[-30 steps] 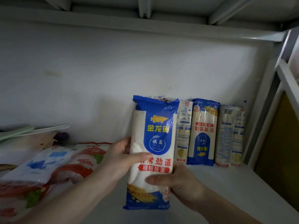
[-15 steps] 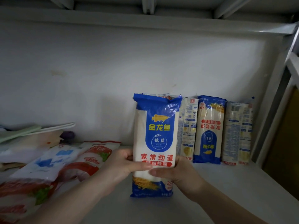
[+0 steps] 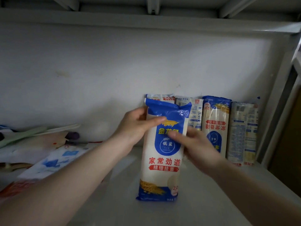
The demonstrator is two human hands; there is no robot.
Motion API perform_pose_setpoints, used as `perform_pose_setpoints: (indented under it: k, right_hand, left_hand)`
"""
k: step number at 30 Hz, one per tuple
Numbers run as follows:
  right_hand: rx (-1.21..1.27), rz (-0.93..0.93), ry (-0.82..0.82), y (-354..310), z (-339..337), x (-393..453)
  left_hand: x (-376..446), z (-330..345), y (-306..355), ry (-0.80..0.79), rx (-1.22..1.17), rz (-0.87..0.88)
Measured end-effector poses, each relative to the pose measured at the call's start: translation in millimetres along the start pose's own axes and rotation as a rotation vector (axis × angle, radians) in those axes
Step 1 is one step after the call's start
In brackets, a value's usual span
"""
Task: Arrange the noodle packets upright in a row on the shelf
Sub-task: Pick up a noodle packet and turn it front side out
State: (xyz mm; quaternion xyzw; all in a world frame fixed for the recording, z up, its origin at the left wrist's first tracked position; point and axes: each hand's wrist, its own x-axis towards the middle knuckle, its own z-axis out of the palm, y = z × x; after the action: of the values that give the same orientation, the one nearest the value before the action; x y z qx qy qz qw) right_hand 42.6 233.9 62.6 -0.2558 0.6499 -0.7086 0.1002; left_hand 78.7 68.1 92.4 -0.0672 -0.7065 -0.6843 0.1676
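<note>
Upright on the shelf [image 3: 203,185], the blue-and-white noodle packet [image 3: 162,160] stands just ahead of the row of packets [image 3: 216,126] leaning on the back wall, likely so it can slide in. Left hand [image 3: 136,126] wraps its upper edge; right hand [image 3: 195,147] is blurred, so its grip is unclear.

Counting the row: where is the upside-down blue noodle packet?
The upside-down blue packet stands against the back wall, right of centre in the head view, second from the right, partly behind the right hand.

Both hands, left hand [image 3: 135,126] and right hand [image 3: 197,149], grip an upright noodle packet [image 3: 162,163] on the shelf [image 3: 211,201].
</note>
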Motion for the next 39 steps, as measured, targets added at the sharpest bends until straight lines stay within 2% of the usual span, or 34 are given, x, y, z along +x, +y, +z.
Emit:
perform_pose_setpoints:
  k: [3,7,17,21,24,27,29,30,33,34,36,39]
  right_hand:
    - [0.147,-0.083,0.031,-33.9,-3.6,17.0]
    - [0.101,-0.125,0.002,-50.5,-7.6,24.7]
    - [0.034,-0.086,-0.066,-50.8,-19.1,14.2]
    - [-0.042,-0.190,-0.025,-56.3,-19.2,13.0]
    - [-0.091,-0.241,0.019,-55.7,-13.1,15.0]
    - [-0.010,-0.265,0.065,-48.3,-7.7,17.5]
    - [0.054,-0.210,0.034,-39.8,-9.9,13.9]
    - [0.006,-0.150,-0.026,-33.0,-13.7,10.4]
    - [-0.380,0.091,-0.343,-1.5,-21.3,-7.9]
    - [-0.450,0.174,-0.391,10.7,-23.0,-13.1]
    - [-0.380,0.307,-0.384,31.1,-24.5,-21.8]
    - [-0.244,0.403,-0.376,50.7,-21.4,-31.1]
  left_hand:
    - [5.3,1.2,10.9,0.013,-0.002,0.074]
    - [6.5,-0.9,13.2,0.032,-0.071,0.061]
    - [1.4,2.5,11.4,0.066,-0.212,0.012]
    - [1.1,2.8,15.8,0.073,-0.257,0.012]
    - [2.0,4.7,21.5,-0.002,-0.189,0.020]
    - [1.4,10.4,22.6,0.046,-0.182,0.043]
    - [0.6,12.8,22.2,0.119,-0.250,0.037]
    - [1.1,11.4,21.6,0.156,-0.280,0.029]
    - [5.3,0.1,25.1,0.222,-0.369,0.020]
    - [7.6,-4.0,27.2,0.230,-0.396,0.029]
    - [11.8,-10.5,32.3,0.248,-0.405,0.036]
    - [16.4,-22.4,34.5,0.288,-0.370,-0.007]
